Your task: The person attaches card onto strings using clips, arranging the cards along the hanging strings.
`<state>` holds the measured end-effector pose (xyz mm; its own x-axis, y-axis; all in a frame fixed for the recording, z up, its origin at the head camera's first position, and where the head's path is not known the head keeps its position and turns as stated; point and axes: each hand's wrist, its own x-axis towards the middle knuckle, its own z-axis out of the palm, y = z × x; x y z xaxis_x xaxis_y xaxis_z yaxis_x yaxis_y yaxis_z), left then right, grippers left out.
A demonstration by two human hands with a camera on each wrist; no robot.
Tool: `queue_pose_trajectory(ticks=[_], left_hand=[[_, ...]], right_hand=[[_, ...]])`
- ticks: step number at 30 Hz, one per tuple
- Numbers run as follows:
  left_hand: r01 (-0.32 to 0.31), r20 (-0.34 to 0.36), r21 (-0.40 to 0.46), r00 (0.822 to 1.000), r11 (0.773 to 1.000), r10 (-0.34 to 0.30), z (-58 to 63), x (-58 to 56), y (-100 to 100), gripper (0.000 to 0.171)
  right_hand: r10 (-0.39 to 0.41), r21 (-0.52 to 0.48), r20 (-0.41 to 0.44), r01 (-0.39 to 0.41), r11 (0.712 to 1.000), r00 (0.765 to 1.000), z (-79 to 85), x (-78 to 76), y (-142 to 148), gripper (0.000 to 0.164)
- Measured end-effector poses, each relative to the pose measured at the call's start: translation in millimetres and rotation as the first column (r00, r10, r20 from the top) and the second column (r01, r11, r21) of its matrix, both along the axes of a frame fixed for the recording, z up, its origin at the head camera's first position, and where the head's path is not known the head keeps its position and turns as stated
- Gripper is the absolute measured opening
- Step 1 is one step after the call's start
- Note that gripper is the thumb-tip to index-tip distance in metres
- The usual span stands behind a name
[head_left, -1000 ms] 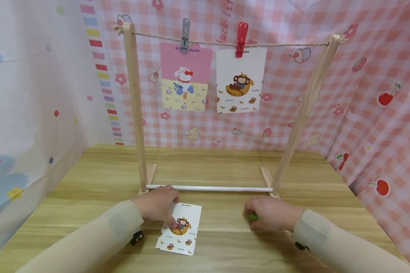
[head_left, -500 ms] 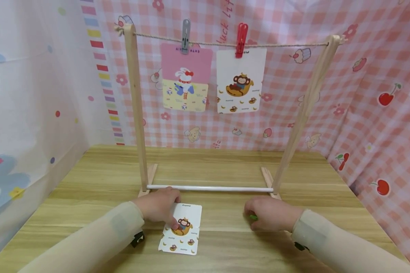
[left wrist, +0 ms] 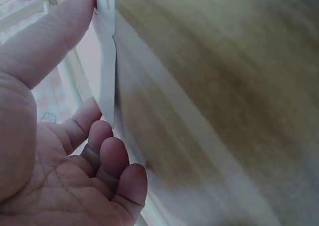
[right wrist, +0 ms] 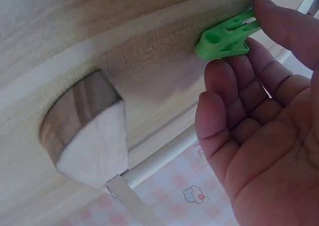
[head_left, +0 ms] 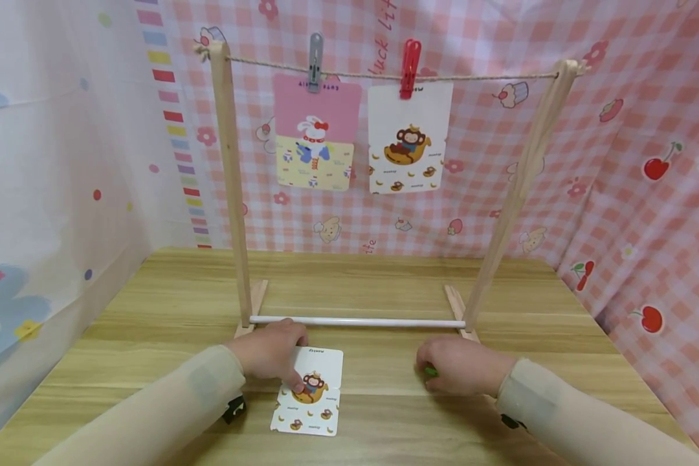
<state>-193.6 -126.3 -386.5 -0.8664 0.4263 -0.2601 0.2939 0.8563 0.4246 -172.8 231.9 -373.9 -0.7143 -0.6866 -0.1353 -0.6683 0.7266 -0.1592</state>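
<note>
My left hand [head_left: 272,351] holds a white monkey card [head_left: 317,411] low at the table, with its thumb over the picture and its fingers by the card's edge. The left wrist view shows the card [left wrist: 107,61] edge-on beside the thumb and fingertips. My right hand [head_left: 466,366] pinches a green clothespin [right wrist: 224,39] just above the table, right of the card; mostly the hand hides it in the head view. From a rope [head_left: 495,77] hang a pink-and-yellow rabbit card [head_left: 314,162] under a grey clothespin [head_left: 315,61] and another monkey card [head_left: 408,171] under a red clothespin [head_left: 410,68].
The rope is tied between two wooden posts [head_left: 231,188] of a stand. A white rod [head_left: 361,321] joins their feet just beyond both hands. The wooden table [head_left: 378,427] extends around the stand, and patterned cloths [head_left: 629,226] hang behind and at the sides.
The card under my left hand has turned slightly, its near end shifting right, and now lies straighter. My right hand and the clothespin have stayed in place.
</note>
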Motion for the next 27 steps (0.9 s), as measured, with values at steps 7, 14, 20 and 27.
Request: queue_pose_trajectory(ticks=[7,14,20,27], left_hand=[[-0.005,-0.010,0.019,1.000,1.000,0.005,1.3,2.2,0.6,0.069],[-0.012,-0.013,0.084,1.000,0.996,0.013,1.9,3.4,0.3,0.058],[-0.024,-0.025,0.119,0.999,0.993,0.028,0.6,1.2,-0.7,0.052],[-0.056,0.015,0.224,0.998,0.973,0.054,1.1,-2.7,0.2,0.044]], right_hand=[[0.007,-0.006,-0.034,-0.007,1.000,0.999,-0.4,1.2,0.3,0.016],[0.013,0.004,-0.042,-0.013,1.000,0.999,-1.5,0.2,1.0,0.017],[0.010,-0.020,-0.054,-0.011,1.000,0.999,-2.5,0.7,1.9,0.018],[0.011,-0.065,-0.084,-0.016,0.998,0.996,-2.5,-0.2,1.9,0.019]])
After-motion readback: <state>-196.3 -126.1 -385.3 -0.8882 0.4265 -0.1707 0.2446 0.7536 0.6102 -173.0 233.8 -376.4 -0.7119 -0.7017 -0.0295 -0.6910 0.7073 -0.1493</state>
